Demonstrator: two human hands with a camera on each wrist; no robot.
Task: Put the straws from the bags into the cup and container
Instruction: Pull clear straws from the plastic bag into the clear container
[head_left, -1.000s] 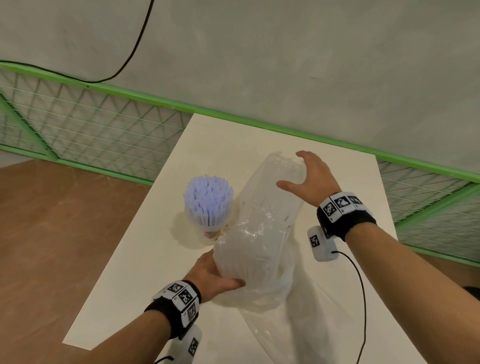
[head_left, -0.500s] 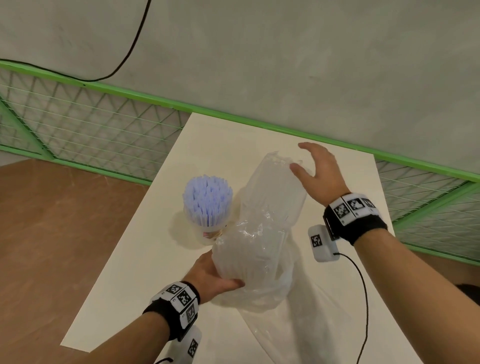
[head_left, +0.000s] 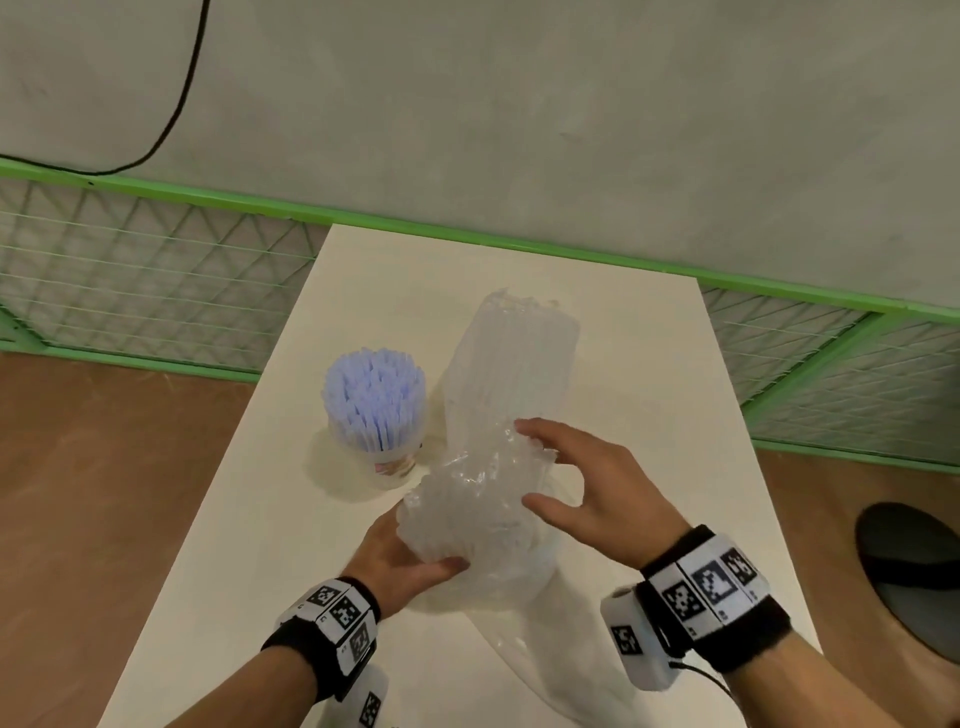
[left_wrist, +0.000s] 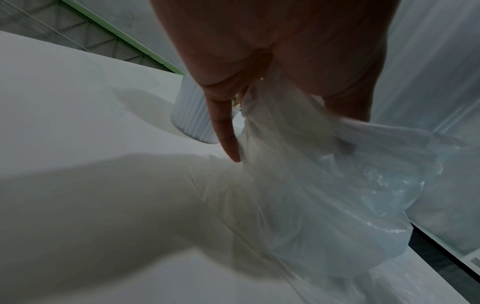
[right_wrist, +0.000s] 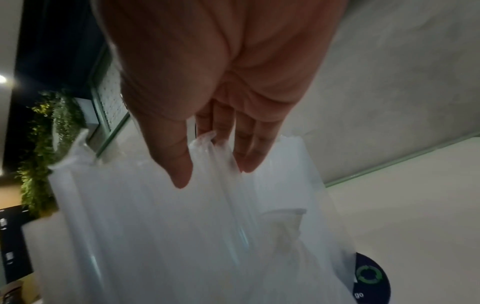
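On the white bench (head_left: 649, 364) stood a clear cup (head_left: 392, 462), packed full of pale blue-white straws (head_left: 374, 397) standing upright, their tips fanned out well above the rim. Just to its right a clear plastic bag (head_left: 511, 374) rose from the bench, leaning away toward the far edge, with a bundle of clear straws (head_left: 519, 338) still inside it; their ends reached the bag's top, where the film was crimped. The lower part of the bag was bunched and crinkled, and loose film (head_left: 561, 639) trailed from it across the near part of the bench.

The left hand (head_left: 402, 564) gripped the bunched lower end of the bag, the thumb wrapped across the front of the film and the fingers behind it; in the left wrist view the fingers (left_wrist: 226, 131) pressed into the crumpled plastic (left_wrist: 324, 185), with the ribbed side of the straw-filled cup (left_wrist: 191, 115) just beyond them. The right hand (head_left: 605, 488) was spread, fingers apart and nearly straight, with the fingertips touching the crinkled middle of the bag and the thumb held away from them toward the near side. In the right wrist view the fingertips (right_wrist: 246, 156) lay against the film and the long clear straws (right_wrist: 233, 205) under it, not closed round anything. Whether a second container stood behind the bag could not be told.
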